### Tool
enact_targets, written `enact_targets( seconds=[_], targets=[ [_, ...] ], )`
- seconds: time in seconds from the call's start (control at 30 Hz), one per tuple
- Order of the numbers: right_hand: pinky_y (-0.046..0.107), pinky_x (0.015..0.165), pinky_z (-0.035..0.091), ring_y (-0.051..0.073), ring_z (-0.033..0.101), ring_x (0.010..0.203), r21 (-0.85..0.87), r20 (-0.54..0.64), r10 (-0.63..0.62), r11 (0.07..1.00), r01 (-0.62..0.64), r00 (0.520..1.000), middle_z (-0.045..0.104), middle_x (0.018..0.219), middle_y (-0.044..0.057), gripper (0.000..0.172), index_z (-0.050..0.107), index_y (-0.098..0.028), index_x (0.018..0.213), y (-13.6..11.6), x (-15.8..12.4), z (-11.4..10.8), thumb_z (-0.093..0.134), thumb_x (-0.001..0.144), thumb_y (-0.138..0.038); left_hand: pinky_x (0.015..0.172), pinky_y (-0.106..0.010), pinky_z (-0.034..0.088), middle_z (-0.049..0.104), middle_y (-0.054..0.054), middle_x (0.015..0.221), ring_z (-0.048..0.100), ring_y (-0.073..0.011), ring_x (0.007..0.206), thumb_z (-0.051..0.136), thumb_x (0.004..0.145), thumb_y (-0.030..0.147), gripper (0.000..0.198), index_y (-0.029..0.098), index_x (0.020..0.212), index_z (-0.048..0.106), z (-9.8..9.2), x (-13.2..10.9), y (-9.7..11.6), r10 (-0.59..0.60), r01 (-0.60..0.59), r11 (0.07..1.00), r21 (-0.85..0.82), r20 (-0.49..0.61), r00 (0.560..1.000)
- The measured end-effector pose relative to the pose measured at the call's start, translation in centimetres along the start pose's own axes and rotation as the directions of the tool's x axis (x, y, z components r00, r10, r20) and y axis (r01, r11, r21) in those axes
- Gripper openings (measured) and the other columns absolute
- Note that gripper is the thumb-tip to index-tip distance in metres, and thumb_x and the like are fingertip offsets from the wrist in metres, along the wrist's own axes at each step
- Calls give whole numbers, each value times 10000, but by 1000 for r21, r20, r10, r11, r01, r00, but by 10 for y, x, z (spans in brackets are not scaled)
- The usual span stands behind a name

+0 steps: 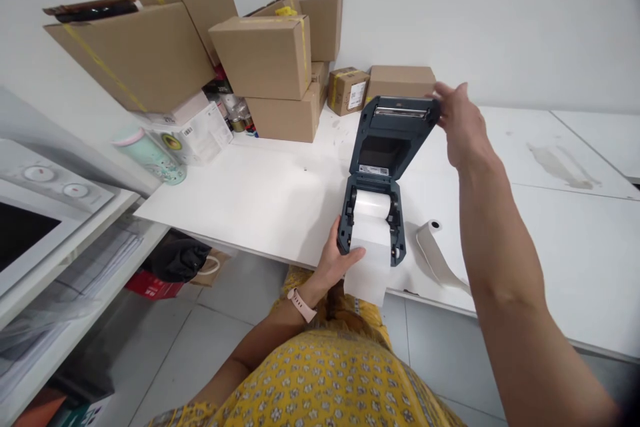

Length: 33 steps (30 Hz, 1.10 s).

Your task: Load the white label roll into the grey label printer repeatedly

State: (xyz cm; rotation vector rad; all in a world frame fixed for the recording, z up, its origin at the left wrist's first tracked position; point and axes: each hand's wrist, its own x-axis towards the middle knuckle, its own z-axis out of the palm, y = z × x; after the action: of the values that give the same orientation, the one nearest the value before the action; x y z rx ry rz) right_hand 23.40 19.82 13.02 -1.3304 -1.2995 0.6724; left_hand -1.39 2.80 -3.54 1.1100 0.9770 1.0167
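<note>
I saw the label printer sitting at the near edge of the white table, its lid tipped up. The left hand clasped the base's front-left corner, thumb on the paper. The right hand touched the lid's top corner; whether it gripped, I couldn't tell. I judged the printer light, rigid plastic, best held by the base, and the paper flimsy. Cardboard boxes crowded the wall.

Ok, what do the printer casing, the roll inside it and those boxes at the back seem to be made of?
Printer casing: dark blue-grey plastic, matte, judging by its moulded shape and dull sheen.
Roll: white paper, probably label stock; its thin strip bends over the table edge.
Boxes: plain brown cardboard, matte, with folded flaps and yellow tape.
</note>
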Motion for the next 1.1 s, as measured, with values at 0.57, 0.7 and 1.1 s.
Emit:
enact_targets(
  seconds=[0.57,0.7,1.1],
  targets=[
    [534,1127,494,297,536,1392,-430,117,-695,609,667,710,531,1534,91,607,470,-279,1524,84,-227,14,500,948,-90,1254,-476,300,314,-137,1660,334,-317,1521,821,784,455,1067,263,1614,178,-2,-3,-16,60,-60,998,1,-7,998],
    [560,1129,490,319,502,1421,-458,99,-674,622,635,732,531,1530,106,638,460,-260,1530,102,-245,25,502,925,-61,1251,-463,306,350,-139,1638,371,-312,1498,845,756,441,1098,260,1611,181,0,0,-18,82,-82,996,-21,-20,996],
    [547,1032,533,322,567,1304,-496,-82,-696,649,576,714,613,1333,141,465,577,-217,1418,135,-253,48,385,998,-271,1278,-481,238,216,-161,1692,241,-326,1560,743,799,616,1081,222,1613,151,2,-5,1,43,-44,999,-32,-13,999]
  ],
)
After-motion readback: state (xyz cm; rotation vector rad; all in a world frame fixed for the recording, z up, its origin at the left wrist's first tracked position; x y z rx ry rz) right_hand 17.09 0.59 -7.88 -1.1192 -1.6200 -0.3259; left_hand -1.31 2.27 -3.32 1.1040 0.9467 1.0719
